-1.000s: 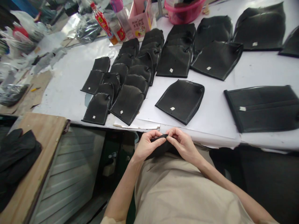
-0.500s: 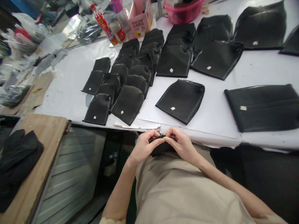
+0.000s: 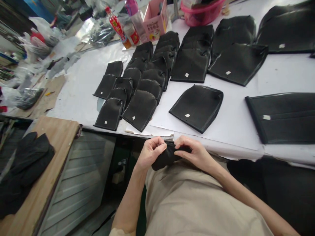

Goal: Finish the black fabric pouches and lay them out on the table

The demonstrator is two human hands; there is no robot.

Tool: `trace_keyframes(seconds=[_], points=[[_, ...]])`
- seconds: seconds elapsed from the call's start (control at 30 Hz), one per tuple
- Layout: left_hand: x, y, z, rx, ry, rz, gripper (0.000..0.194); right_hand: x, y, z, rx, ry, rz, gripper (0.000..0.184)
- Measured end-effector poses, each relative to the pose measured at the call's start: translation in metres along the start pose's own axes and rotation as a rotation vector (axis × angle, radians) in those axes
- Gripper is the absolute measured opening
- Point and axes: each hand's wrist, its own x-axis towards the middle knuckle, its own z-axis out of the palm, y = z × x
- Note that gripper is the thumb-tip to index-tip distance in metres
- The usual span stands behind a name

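While both hands work close to our body at the near edge of the tabletop [image 3: 73, 91], we have a black cloth [image 3: 163, 160] between them, just above our lap. Our left hand [image 3: 151, 153] has its grip closed on the cloth's top edge, thumb against forefinger. Our right hand [image 3: 194, 152] is at the cloth's right part, thumb and forefinger a little apart at the tips; we cannot tell whether its grip pinches the fabric. Beyond the hands, we see a lone black pouch [image 3: 197, 108] with a pale tag [image 3: 187, 115], and to its right a larger pouch [image 3: 290, 118]. Overlapping rows of pouches [image 3: 140, 109] lie to the left and farther back. At the far side stand a bottle [image 3: 116, 24], a pink box [image 3: 155, 25] and a pink basin [image 3: 203, 14].
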Motion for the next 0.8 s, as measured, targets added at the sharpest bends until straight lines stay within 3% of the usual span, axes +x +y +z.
trace_keyframes(seconds=[0.17,0.3,0.5,0.63,0.8], points=[[0.001,0.001,-0.002,0.094,0.053,0.023,0.032,0.002,0.003,-0.002,0.006,-0.043,0.043,0.018],[0.001,0.0,-0.005,0.11,0.086,0.037,0.031,0.002,0.007,-0.006,-0.093,-0.094,0.019,0.014],[-0.002,0.004,-0.007,0.281,0.045,0.087,0.028,0.002,0.009,0.001,-0.093,-0.009,-0.081,0.018],[-0.005,0.008,-0.008,0.401,0.023,0.141,0.028,0.002,0.01,0.006,0.009,0.033,-0.006,0.017],[-0.004,0.006,-0.006,0.366,0.028,0.082,0.029,0.006,0.009,0.005,0.009,0.035,0.078,0.019]])
